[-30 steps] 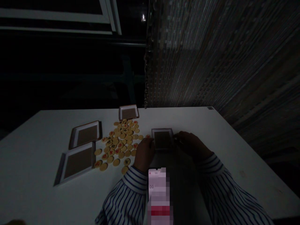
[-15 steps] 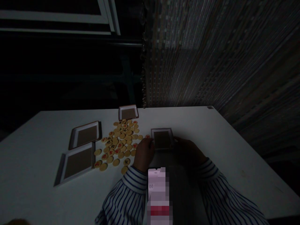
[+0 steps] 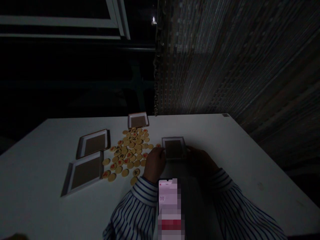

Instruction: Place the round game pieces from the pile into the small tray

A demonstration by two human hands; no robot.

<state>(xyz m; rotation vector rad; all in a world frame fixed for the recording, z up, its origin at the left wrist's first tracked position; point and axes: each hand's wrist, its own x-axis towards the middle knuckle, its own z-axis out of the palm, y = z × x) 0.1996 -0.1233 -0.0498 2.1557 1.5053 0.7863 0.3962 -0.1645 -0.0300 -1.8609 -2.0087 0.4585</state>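
My left hand [image 3: 154, 163] is closed on the left side of a small shallow rectangular box [image 3: 173, 138] with a pale rim and dark inside. At its opposite side, my right hand [image 3: 202, 160] grips the box too, though deep shadow hides most of those fingers. To the left lies a loose spread of round wooden Chinese chess pieces [image 3: 131, 145], some showing red or black characters and others plain. One red-marked piece [image 3: 158, 145] rests just beside the held box.
An open box half [image 3: 138, 115] stands behind the pieces. Two more box halves, a brown-edged one [image 3: 79, 146] and a pale one [image 3: 65, 181], lie to their left. A lit phone [image 3: 168, 203] is between my forearms. Beyond the white table [image 3: 212, 130] hangs a string curtain [image 3: 212, 66].
The whole view has shifted slightly, with the things on the left appearing a little further right. Both hands keep the same hold on the box.
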